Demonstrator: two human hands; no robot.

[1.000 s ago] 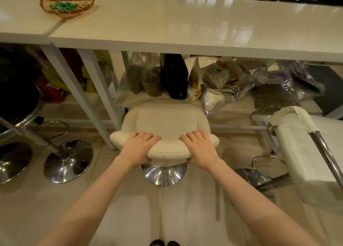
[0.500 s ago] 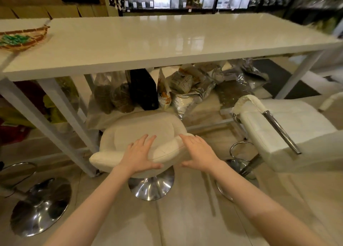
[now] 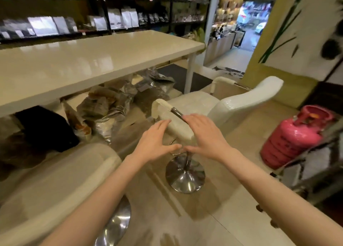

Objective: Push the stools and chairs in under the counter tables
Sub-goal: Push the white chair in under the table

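The big white table (image 3: 78, 63) fills the left side of the room, with its far right corner near the doorway. Bags and a black sack lie on the floor under it.

One white stool (image 3: 55, 175) sits low at the left, by the table's near edge. The white chair (image 3: 196, 104) stands out in the open floor, past the table's right end and not under it at all. Its seat faces toward the table and its curved back (image 3: 248, 99) is on the right side. It rests on a shiny round base (image 3: 185, 175). A pink gas tank (image 3: 295, 136) stands well apart on the right.

Both hands reach forward toward the chair's near armrest (image 3: 176, 123), which runs away from the person toward the table. The left hand (image 3: 156, 143) is open, fingers straight, and looks to be just short of the armrest. The right hand (image 3: 206, 136) is open too, its fingers lying over the armrest's shiny bar. The right hand is the nearer one. I think the chair must go forward and left to slide under the table.
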